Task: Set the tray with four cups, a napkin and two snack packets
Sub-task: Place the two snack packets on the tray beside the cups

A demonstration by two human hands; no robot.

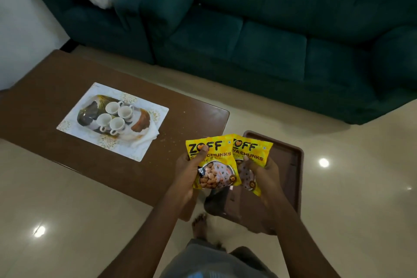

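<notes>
My left hand (190, 172) grips one packet (212, 165), my right hand (265, 175) the second packet (251, 152). The tray (140, 123) at ten o'clock looks crowded, so I could topple cups (116, 123).

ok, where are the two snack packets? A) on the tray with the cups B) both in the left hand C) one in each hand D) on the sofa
C: the left hand grips the left Zoff packet, the right hand grips the right Zoff packet.
</notes>
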